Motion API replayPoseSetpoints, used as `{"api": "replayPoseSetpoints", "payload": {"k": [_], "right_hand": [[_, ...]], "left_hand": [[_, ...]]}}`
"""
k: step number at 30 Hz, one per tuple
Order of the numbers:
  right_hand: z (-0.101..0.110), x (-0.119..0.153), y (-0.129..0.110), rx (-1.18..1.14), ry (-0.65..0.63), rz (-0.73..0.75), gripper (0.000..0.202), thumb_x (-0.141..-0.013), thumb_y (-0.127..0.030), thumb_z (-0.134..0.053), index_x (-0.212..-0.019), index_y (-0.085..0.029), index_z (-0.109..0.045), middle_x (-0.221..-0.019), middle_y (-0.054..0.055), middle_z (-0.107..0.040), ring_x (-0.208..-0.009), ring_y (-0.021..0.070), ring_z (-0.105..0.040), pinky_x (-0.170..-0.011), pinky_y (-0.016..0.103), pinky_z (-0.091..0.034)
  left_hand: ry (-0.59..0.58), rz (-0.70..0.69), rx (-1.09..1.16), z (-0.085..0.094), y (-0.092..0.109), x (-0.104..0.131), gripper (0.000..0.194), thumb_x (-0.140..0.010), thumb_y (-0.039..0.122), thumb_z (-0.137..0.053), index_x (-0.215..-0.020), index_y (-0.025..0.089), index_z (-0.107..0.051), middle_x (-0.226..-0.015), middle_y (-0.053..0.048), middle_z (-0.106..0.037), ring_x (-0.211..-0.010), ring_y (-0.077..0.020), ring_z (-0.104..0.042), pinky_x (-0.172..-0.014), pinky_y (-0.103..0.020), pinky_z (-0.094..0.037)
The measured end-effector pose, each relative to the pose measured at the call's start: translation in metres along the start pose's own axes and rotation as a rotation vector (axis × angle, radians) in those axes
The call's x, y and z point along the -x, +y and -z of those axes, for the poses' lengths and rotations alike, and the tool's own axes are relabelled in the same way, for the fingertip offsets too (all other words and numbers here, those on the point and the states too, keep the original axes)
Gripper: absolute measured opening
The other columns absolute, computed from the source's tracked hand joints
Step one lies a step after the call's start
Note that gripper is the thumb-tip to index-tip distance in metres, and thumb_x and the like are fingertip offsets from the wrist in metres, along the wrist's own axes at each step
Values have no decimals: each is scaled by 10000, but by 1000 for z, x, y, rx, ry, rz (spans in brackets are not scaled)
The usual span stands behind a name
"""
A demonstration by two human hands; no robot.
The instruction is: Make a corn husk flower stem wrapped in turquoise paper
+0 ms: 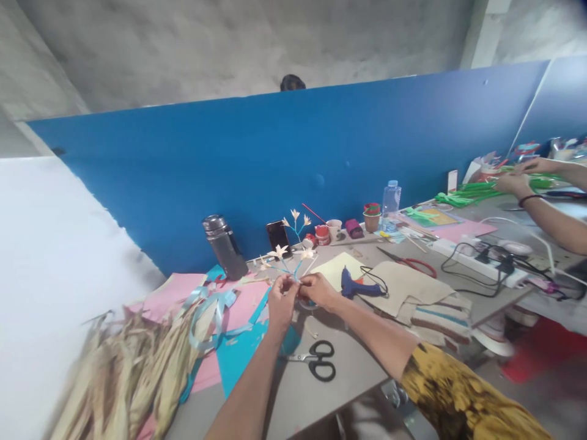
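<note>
My left hand [283,299] and my right hand [321,290] meet over the desk, fingertips pinched together on the blue stems of a spray of cream artificial flowers [279,252]. Its blossoms fan out above my fingers. Behind it stands another flower spray [296,223] on a blue stem. Below my hands lie black-handled scissors [316,359]. To the right of my right hand rests a blue glue gun [358,286]. A ring-shaped item under my right hand is partly hidden.
Dried corn husks [123,373], light blue ribbon [202,318] and pink paper [177,293] cover the left. A dark flask [224,247], phone [276,237] and plastic bottle [391,205] line the blue partition [229,165]. Red-handled scissors [415,264] and a power strip [481,263] lie right, near another person's hands [516,178].
</note>
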State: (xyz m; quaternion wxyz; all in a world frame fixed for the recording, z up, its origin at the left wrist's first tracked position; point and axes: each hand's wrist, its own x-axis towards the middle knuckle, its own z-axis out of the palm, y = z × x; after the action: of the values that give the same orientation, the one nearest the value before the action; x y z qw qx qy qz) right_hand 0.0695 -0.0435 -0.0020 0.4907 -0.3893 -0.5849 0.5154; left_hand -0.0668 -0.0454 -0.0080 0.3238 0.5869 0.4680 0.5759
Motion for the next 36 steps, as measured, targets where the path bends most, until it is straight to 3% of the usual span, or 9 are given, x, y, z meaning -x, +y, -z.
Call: {"api": "replayPoseSetpoints", "payload": {"k": [5,11,17,21,24,27,32,36], "right_hand": [[-1,1,-2,35,23,-4,166,-680,-249,-609,-536,-167,-607,-490,-30,-554,-478,98,-457,-486,209,-358],[0,-2,1,35,8,39,158,-694,-242,-584,-562,-169,-633,-520,-18,-587,-500,108,-494,-499,206,-382],[1,-6,9,20,-19,55,148,-698,-216,-582,-578,-155,-642,-524,-16,-603,-513,106,-520,-521,201,-403],[-2,-4,4,6,1,22,98,-687,-185,-613,-690,-148,-703,-559,-14,-638,-513,112,-563,-508,199,-429],[-4,-4,-2,-44,67,-35,110,-706,-224,-664,-772,-153,-717,-613,0,-674,-514,120,-595,-481,203,-450],[-3,-5,-3,-104,119,-82,173,-757,-320,-668,-748,-149,-689,-627,18,-679,-473,98,-575,-429,186,-429],[2,-8,4,-161,149,-46,306,-810,-446,-613,-777,-144,-637,-513,-15,-607,-365,62,-451,-348,154,-330],[3,-8,6,-187,161,-57,268,-827,-402,-596,-781,-140,-630,-521,-8,-617,-359,56,-425,-342,151,-303]], "left_hand": [[9,-27,-32,0,6,1,296,-697,413,-720,-844,156,-715,-853,-83,-741,-852,-238,-674,-817,-351,-514],[53,-13,-47,0,11,1,285,-674,413,-721,-814,166,-736,-818,-84,-748,-815,-249,-681,-718,-338,-533],[61,-8,-52,1,7,-1,256,-663,401,-721,-770,169,-748,-805,-78,-741,-812,-237,-678,-750,-327,-523],[117,57,19,2,5,-2,291,-649,416,-748,-780,155,-742,-803,-70,-732,-815,-222,-666,-779,-328,-524],[158,164,150,4,4,-4,365,-621,450,-772,-808,140,-732,-786,-50,-712,-737,-187,-647,-700,-306,-529],[210,225,194,7,5,-7,419,-571,467,-798,-815,133,-732,-777,-41,-697,-686,-162,-627,-633,-286,-521],[274,187,176,12,5,-11,452,-566,487,-787,-838,131,-724,-713,-30,-679,-645,-153,-620,-591,-270,-511],[263,159,161,13,6,-11,458,-583,505,-775,-841,133,-713,-696,-29,-672,-648,-157,-623,-570,-261,-505]]}}
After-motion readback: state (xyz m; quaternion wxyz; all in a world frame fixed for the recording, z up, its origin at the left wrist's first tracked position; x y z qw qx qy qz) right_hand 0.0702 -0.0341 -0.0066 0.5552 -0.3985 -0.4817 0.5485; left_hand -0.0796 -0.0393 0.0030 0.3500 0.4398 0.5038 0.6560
